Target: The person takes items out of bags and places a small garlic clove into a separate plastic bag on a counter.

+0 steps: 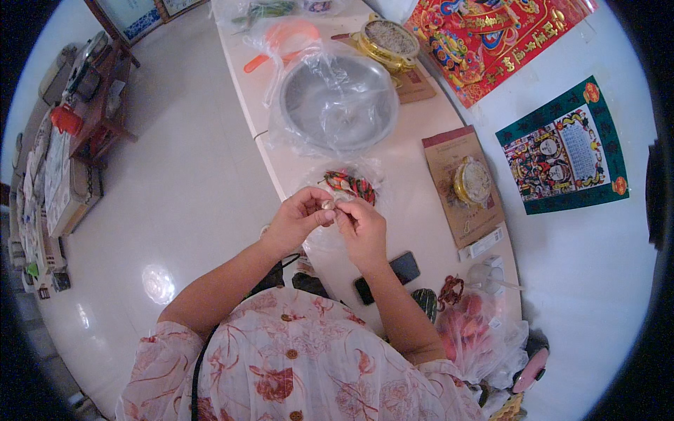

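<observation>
My left hand point(299, 218) pinches a small pale garlic clove point(327, 204) between thumb and forefinger. Close against it, my right hand point(362, 227) has its thumb and fingertips on the clove's other side. Just beyond my fingers, red and dark green chili peppers point(363, 190) lie on a clear plastic bag point(387, 181) on the pale table point(405, 210), with a few pale pieces among them. Farther up the table stands a wide metal basin point(339, 102) with clear plastic film or a bag over it.
An orange plastic strainer or scoop point(255, 64) lies beyond the basin. Two golden pots point(389, 42) point(472, 181) stand near the wall on brown paper bags. A smartphone point(403, 267) lies by my right forearm, with a dark green squash point(425, 303) and a filled plastic bag point(468, 337) nearby.
</observation>
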